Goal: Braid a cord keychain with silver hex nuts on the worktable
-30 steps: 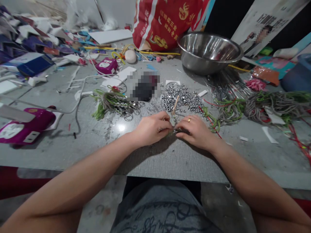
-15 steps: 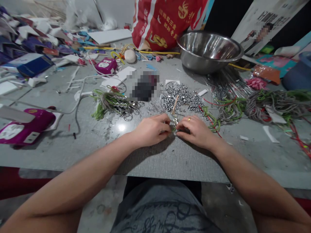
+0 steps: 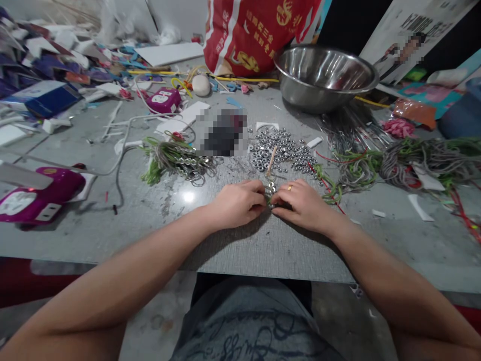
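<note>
My left hand [image 3: 240, 203] and my right hand [image 3: 298, 204] meet just above the grey table, fingers pinched toward each other. Between the fingertips shows part of a green cord with shiny silver rings [image 3: 271, 188]; most of it is hidden by the fingers. A ring is on a finger of my right hand. Directly beyond my hands spreads a pile of small silver nut-like rings [image 3: 276, 143], with a thin wooden stick [image 3: 272, 160] pointing into it. To the left lies a bundle of green and grey cords strung with silver rings [image 3: 176, 159].
Tangled green and grey cords [image 3: 409, 163] lie to the right. At the back stand a steel bowl [image 3: 325, 93] and a red bag [image 3: 244, 37]. On the left are a purple power socket block [image 3: 45, 195], a white cable, a blue box [image 3: 43, 98] and heaped scraps.
Both hands stay in nearly the same place. The fingers of my right hand have shifted slightly around the cord, and the camera view has moved a little.
</note>
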Demonstrator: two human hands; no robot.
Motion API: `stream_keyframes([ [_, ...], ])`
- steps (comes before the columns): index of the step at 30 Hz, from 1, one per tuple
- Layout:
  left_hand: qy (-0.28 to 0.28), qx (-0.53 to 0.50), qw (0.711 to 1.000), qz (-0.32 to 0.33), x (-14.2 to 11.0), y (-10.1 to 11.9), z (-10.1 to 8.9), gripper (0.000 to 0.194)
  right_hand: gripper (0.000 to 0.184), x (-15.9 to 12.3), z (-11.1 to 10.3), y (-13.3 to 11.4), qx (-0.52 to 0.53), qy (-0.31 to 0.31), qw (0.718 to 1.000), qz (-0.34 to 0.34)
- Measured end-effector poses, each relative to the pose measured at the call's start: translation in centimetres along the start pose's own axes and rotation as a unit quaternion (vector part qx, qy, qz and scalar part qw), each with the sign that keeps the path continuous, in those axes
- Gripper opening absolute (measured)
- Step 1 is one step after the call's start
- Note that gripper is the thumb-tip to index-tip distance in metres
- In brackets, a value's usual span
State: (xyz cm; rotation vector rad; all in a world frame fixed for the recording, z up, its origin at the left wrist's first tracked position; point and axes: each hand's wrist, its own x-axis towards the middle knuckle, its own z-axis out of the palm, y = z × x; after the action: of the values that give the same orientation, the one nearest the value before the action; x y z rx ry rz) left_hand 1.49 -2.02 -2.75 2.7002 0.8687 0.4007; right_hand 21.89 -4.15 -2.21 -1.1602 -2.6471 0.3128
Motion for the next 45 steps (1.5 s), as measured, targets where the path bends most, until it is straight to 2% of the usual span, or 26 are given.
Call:
stream_keyframes([
  [5, 0.004, -0.056, 0.998, 0.002, 0.0, 0.1, -0.2, 0.016, 0.01, 0.0, 0.0, 0.1, -0.007, 0.002, 1.0, -0.001],
  [8, 0.05, -0.117, 0.992, -0.005, 0.1, 0.0, -0.4, 0.016, 0.013, 0.0, 0.0, 0.1, 0.0, -0.002, 1.0, -0.002],
  [12, 0.1, -0.14, 0.985, -0.026, 0.2, -0.3, -0.3, 0.014, 0.035, 0.0, -0.1, 0.0, 0.042, 0.025, 0.999, 0.016],
  [16, 0.148, -0.159, 0.976, -0.019, 0.3, -0.2, 0.1, 0.013, 0.06, 0.2, 0.0, -0.2, 0.125, 0.074, 0.987, 0.072],
  [19, 0.166, -0.158, 0.973, 0.0, 0.3, 0.1, 0.4, 0.012, 0.067, 0.5, 0.3, -0.6, 0.188, 0.081, 0.973, 0.104],
  [22, 0.173, -0.152, 0.973, 0.013, 0.3, 0.4, 0.6, 0.012, 0.064, 0.7, 0.4, -1.1, 0.212, 0.071, 0.967, 0.119],
  [26, 0.2, -0.143, 0.969, 0.022, 0.5, 0.4, 0.6, 0.014, 0.056, 0.8, 0.1, -1.4, 0.188, 0.084, 0.969, 0.14],
  [30, 0.233, -0.102, 0.967, 0.03, 0.5, 0.3, 0.4, 0.013, 0.047, 0.6, -0.2, -1.4, 0.182, 0.105, 0.97, 0.121],
  [33, 0.248, -0.065, 0.966, 0.033, 0.5, 0.3, 0.2, 0.012, 0.034, 0.4, -0.4, -1.4, 0.189, 0.117, 0.969, 0.109],
  [38, 0.244, -0.049, 0.968, 0.036, 0.4, 0.3, 0.1, 0.011, 0.017, 0.2, -0.6, -1.4, 0.191, 0.129, 0.967, 0.104],
  [45, 0.232, -0.009, 0.972, 0.024, 0.4, 0.3, 0.3, 0.015, 0.014, 0.2, -0.6, -1.3, 0.174, 0.14, 0.969, 0.104],
])
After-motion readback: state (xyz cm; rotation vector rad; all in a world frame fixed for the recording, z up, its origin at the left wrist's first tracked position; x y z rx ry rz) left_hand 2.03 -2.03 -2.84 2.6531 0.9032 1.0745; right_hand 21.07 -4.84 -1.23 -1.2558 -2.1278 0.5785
